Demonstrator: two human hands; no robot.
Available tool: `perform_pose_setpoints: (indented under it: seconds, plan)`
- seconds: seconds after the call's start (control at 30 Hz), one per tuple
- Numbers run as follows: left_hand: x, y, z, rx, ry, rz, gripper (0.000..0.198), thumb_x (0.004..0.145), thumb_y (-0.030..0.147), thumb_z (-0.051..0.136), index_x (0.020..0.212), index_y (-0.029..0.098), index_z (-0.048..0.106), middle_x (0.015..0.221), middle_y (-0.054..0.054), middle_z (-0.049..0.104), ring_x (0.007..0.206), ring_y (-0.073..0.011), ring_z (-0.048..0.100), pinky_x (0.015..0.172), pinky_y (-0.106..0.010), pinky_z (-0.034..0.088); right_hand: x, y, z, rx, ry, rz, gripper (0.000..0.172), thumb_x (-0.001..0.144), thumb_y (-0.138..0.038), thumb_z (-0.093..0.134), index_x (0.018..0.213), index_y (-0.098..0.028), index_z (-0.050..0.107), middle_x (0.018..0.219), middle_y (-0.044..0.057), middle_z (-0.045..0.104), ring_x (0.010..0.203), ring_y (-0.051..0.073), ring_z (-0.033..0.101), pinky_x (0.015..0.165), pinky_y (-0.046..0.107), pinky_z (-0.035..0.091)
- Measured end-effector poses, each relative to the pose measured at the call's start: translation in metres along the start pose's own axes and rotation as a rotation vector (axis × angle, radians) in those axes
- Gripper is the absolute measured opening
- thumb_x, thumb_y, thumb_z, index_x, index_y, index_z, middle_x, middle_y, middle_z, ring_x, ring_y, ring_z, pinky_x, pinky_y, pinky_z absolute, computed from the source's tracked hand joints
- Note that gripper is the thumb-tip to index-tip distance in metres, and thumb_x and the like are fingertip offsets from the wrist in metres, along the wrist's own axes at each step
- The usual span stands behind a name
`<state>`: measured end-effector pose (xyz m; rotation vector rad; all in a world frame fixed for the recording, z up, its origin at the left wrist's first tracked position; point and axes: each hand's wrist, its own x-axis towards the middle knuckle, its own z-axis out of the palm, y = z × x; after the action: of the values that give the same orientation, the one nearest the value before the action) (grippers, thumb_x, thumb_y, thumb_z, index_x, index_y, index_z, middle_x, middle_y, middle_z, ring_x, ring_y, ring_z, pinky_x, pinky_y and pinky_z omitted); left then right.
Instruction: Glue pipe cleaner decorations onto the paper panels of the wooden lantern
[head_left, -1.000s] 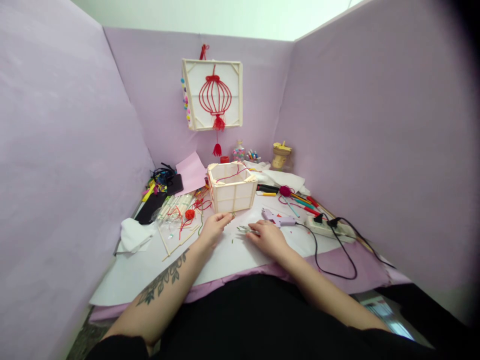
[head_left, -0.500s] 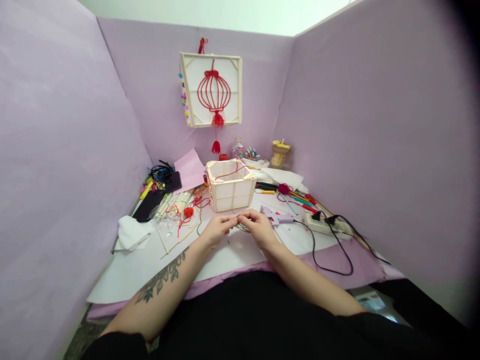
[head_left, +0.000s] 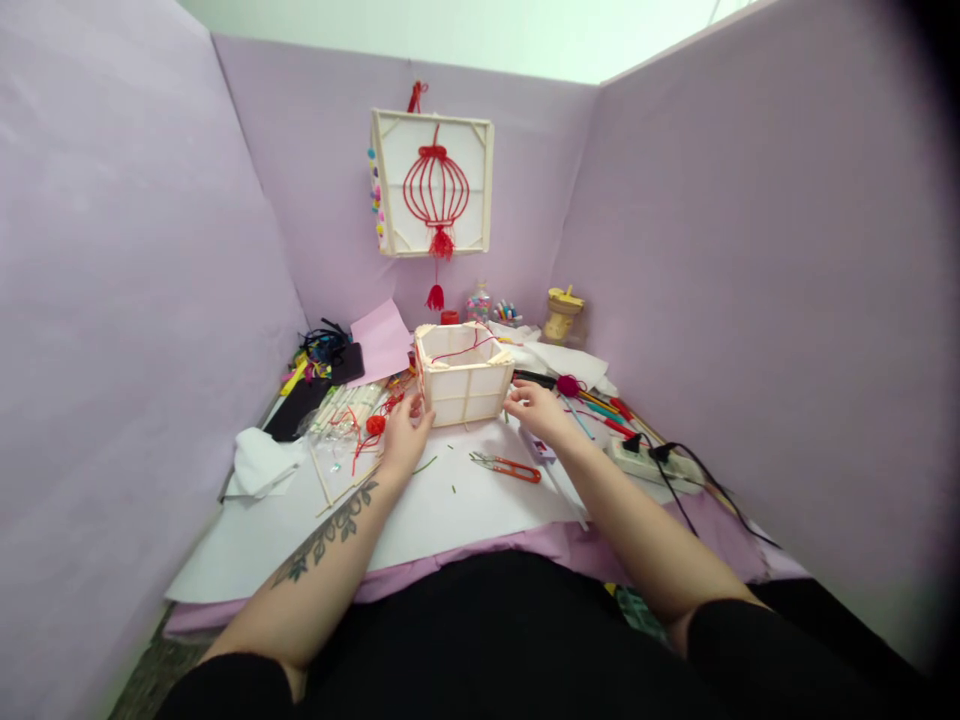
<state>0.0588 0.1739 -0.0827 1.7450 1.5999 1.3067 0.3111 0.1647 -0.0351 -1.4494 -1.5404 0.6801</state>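
A white paper box lantern (head_left: 469,393) with a wooden-stick frame and an open top stands on the table, dark red yarn crossing its top. My left hand (head_left: 406,432) is at its lower left corner, thumb and fingers apart. At the lower right corner is my right hand (head_left: 540,412), its fingers loosely bent and parted; whether they touch the frame I cannot tell. Red-handled thread snips (head_left: 510,468) lie on the white paper (head_left: 442,520) between my forearms, near small green scraps. Partly behind my right hand sits a lilac glue gun (head_left: 538,446).
A finished lantern (head_left: 433,185) with red trim hangs on the back wall. Left are wooden sticks (head_left: 324,475), a red yarn ball (head_left: 376,425) and crumpled tissue (head_left: 264,462). Markers, dark red yarn (head_left: 570,385) and a corded power strip (head_left: 652,465) lie right.
My hands have parted from their pinch in front of the lantern and moved out and forward to its two sides. The snips now show on the paper where my hands were.
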Motion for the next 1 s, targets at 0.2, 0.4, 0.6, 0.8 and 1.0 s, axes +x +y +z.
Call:
perform_pose_setpoints:
  seconds: [0.2, 0.4, 0.6, 0.8, 1.0]
  plan:
    - [0.005, 0.011, -0.007, 0.209, -0.103, 0.065, 0.026, 0.083, 0.031, 0.055, 0.096, 0.016, 0.071, 0.094, -0.012, 0.073, 0.085, -0.0227, 0.066, 0.079, -0.031, 0.045, 0.008, -0.01, 0.006, 0.039, -0.101, -0.066, 0.016, 0.066, -0.028, 0.063, 0.055, -0.017, 0.06, 0.092, 0.005, 0.067, 0.079, 0.018, 0.059, 0.079, 0.031, 0.043]
    - [0.028, 0.064, -0.031, 0.348, -0.081, 0.128, 0.034, 0.087, 0.041, 0.049, 0.092, 0.017, 0.073, 0.089, -0.009, 0.075, 0.083, -0.0212, 0.067, 0.075, -0.028, 0.043, 0.035, -0.027, -0.014, 0.22, -0.122, -0.051, 0.024, 0.07, -0.041, 0.061, 0.064, -0.018, 0.058, 0.065, 0.002, 0.063, 0.062, 0.016, 0.057, 0.064, 0.029, 0.045]
    - [0.06, 0.096, -0.041, 0.475, -0.051, 0.051, 0.034, 0.081, 0.039, 0.05, 0.086, 0.015, 0.075, 0.084, -0.01, 0.075, 0.084, -0.0236, 0.067, 0.074, -0.028, 0.043, 0.047, -0.043, -0.036, 0.294, 0.024, -0.091, 0.023, 0.069, -0.04, 0.067, 0.065, -0.017, 0.064, 0.11, 0.01, 0.068, 0.1, 0.025, 0.062, 0.085, 0.035, 0.046]
    - [0.078, 0.092, -0.045, 0.48, -0.087, 0.052, 0.031, 0.076, 0.036, 0.052, 0.077, 0.015, 0.074, 0.074, -0.011, 0.074, 0.078, -0.0246, 0.066, 0.067, -0.029, 0.041, 0.053, -0.046, -0.019, 0.112, 0.061, -0.135, 0.012, 0.067, -0.029, 0.071, 0.066, -0.017, 0.071, 0.139, 0.01, 0.051, 0.124, 0.029, 0.051, 0.107, 0.044, 0.032]
    - [0.084, 0.084, -0.043, 0.445, -0.062, 0.049, 0.03, 0.076, 0.039, 0.052, 0.074, 0.016, 0.072, 0.07, -0.009, 0.072, 0.077, -0.0243, 0.065, 0.065, -0.03, 0.039, 0.067, -0.044, 0.008, -0.137, 0.115, -0.219, 0.005, 0.065, -0.024, 0.073, 0.064, -0.019, 0.073, 0.139, 0.011, 0.051, 0.138, 0.033, 0.033, 0.114, 0.053, 0.016]
